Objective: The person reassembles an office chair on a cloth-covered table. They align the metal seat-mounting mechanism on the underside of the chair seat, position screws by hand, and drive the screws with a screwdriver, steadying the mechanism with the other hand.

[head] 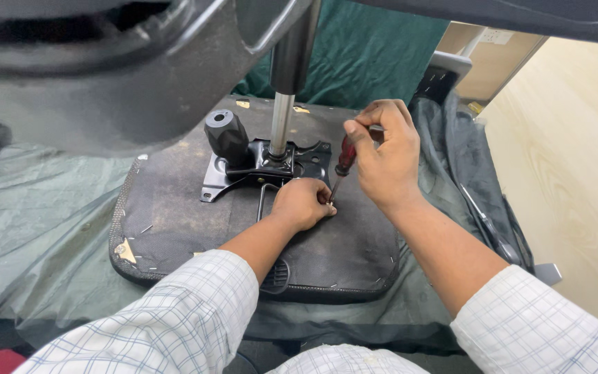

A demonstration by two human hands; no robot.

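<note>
An upturned office chair seat [174, 215] lies on a table, its dark fabric underside facing up. A black metal mechanism plate [243, 173] with a round knob [226, 135] and a chrome gas cylinder [280, 125] is fixed at its middle. My right hand [385, 156] grips a screwdriver with a dark red handle [345, 156], its tip angled down at the seat just right of the plate. My left hand [304, 203] rests closed on the seat beside the tip, fingers pinched around something small by the tip that I cannot make out.
A green cloth [43, 208] covers the table. The chair's dark star base [105, 69] looms overhead at the upper left. A dark chair back and armrest [444, 76] lie to the right. Pale wooden floor [576, 180] shows at the far right.
</note>
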